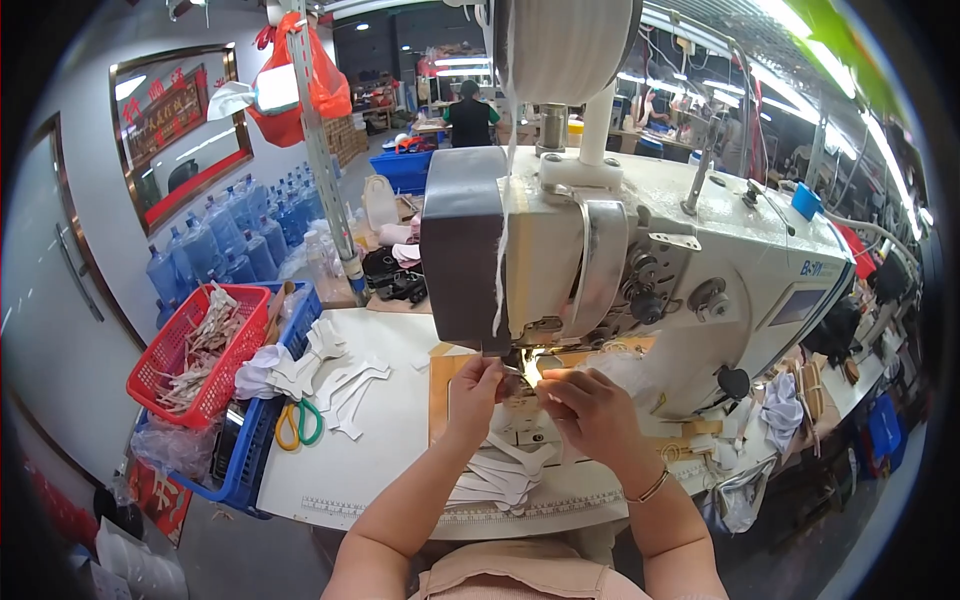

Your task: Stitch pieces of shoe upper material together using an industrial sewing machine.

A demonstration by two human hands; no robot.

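Both my hands are raised to the lit stitching area under the head of a large white sewing machine. My left hand is closed in a pinch just left of the needle area. On the other side, my right hand has its fingers bent together close to the light. What they hold is too small and glaring to make out. Below them, a pile of white cut pieces lies on the white table. More white cut strips lie to the left.
Green-and-yellow-handled scissors lie beside a blue crate. A red basket of scraps sits on the crate. A metal post rises at the back left. Cloth bits lie at right. Behind are water bottles and a seated person.
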